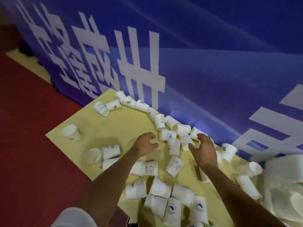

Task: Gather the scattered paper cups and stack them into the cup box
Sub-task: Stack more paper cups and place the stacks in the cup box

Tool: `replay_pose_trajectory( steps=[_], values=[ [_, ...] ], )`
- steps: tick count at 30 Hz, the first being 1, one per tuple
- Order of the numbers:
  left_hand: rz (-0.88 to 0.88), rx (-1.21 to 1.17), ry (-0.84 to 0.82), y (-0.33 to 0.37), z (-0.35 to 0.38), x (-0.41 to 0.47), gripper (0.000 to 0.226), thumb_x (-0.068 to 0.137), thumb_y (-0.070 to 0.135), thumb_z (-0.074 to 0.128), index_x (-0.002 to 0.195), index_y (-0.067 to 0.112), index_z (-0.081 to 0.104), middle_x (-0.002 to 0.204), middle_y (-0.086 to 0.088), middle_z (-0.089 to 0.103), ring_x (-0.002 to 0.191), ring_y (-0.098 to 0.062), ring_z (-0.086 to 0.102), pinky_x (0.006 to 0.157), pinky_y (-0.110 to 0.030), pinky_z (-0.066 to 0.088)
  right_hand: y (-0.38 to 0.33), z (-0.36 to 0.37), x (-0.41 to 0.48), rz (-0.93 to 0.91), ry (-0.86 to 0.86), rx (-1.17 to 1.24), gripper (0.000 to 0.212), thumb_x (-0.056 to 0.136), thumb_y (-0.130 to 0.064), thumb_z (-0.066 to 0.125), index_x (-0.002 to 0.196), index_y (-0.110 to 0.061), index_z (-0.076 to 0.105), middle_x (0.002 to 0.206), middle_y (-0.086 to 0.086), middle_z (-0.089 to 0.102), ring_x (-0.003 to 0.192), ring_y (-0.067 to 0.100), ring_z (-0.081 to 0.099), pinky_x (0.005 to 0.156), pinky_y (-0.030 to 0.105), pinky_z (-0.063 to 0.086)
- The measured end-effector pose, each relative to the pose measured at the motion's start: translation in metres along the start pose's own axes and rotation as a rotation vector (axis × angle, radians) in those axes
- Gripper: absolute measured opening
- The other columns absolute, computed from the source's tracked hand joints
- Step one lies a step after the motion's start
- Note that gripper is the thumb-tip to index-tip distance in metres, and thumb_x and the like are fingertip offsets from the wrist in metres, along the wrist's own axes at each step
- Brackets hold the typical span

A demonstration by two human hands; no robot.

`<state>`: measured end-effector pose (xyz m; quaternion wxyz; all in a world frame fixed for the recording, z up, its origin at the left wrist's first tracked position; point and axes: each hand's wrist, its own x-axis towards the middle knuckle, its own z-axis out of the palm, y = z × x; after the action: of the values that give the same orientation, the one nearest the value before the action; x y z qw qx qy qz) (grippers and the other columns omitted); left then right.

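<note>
Several white paper cups lie scattered on a pale yellow sheet [124,128], most on their sides. A loose cluster of cups [173,138] sits between my two hands. My left hand [145,144] hovers over the sheet with fingers loosely curled and holds nothing. My right hand [204,150] reaches over the cups by the banner, fingers spread and bent, with nothing gripped. More cups [160,195] lie near my forearms. One cup [71,132] stands apart at the left. The cup box is not plainly visible.
A blue banner [213,63] with large white characters rises along the far edge of the sheet. Red floor [32,128] lies to the left. A blurred pile of white paper or plastic [285,185] sits at the right edge.
</note>
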<state>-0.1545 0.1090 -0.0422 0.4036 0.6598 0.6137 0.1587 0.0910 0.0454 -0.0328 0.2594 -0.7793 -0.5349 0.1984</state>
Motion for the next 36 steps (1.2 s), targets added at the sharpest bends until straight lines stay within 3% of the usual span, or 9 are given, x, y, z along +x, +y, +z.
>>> replay_pose_trajectory(
  steps=[5,12,16,20,28,36],
  values=[
    [-0.064,0.008,0.076,-0.057,-0.069,0.039,0.038,0.080,0.025,0.076,0.115,0.016,0.063,0.117,-0.005,0.063,0.110,-0.020,0.060,0.094,-0.027,0.046,-0.072,0.050,0.051,-0.050,-0.094,-0.023,0.056,0.088,-0.031,0.072,0.136,-0.010,0.052,0.133,0.010,0.057,0.122,0.028,0.054,0.095,0.038,0.045],
    [-0.173,0.118,0.096,-0.125,-0.144,0.096,0.047,0.081,0.031,0.073,0.124,0.020,0.057,0.122,-0.007,0.056,0.111,-0.022,0.055,0.097,-0.030,0.042,-0.154,0.125,0.105,-0.119,-0.189,-0.087,0.058,0.087,-0.035,0.073,0.137,-0.016,0.052,0.133,0.006,0.056,0.118,0.027,0.054,0.100,0.039,0.046],
    [-0.283,0.036,0.173,-0.161,-0.179,0.132,0.051,0.081,0.029,0.075,0.126,0.016,0.055,0.119,-0.008,0.053,0.102,-0.018,0.055,0.091,-0.027,0.044,-0.187,0.174,0.127,-0.195,-0.269,-0.170,0.061,0.089,-0.040,0.072,0.141,-0.017,0.049,0.137,0.006,0.055,0.123,0.026,0.053,0.104,0.040,0.045],
    [-0.382,-0.036,0.225,-0.194,-0.196,0.164,0.056,0.081,0.033,0.074,0.129,0.016,0.051,0.127,-0.012,0.049,0.115,-0.025,0.053,0.095,-0.031,0.045,-0.211,0.216,0.145,-0.266,-0.330,-0.258,0.061,0.088,-0.039,0.072,0.140,-0.015,0.049,0.135,0.008,0.056,0.124,0.026,0.053,0.105,0.039,0.045],
    [-0.603,-0.280,0.429,-0.232,-0.207,0.214,0.078,0.082,0.032,0.072,0.138,0.002,0.028,0.135,-0.025,0.040,0.119,-0.042,0.049,0.100,-0.044,0.045,-0.262,0.284,0.185,-0.399,-0.408,-0.414,0.063,0.091,-0.038,0.067,0.143,-0.014,0.044,0.138,0.009,0.052,0.126,0.028,0.050,0.103,0.038,0.043],
    [-0.614,-0.446,0.498,-0.255,-0.197,0.243,0.096,0.080,0.046,0.073,0.143,0.002,0.015,0.134,-0.026,0.044,0.119,-0.041,0.050,0.097,-0.048,0.047,-0.306,0.351,0.217,-0.640,-0.455,-0.560,0.073,0.093,-0.032,0.066,0.154,-0.013,0.031,0.162,0.010,0.027,0.147,0.029,0.028,0.120,0.036,0.024]
  ],
)
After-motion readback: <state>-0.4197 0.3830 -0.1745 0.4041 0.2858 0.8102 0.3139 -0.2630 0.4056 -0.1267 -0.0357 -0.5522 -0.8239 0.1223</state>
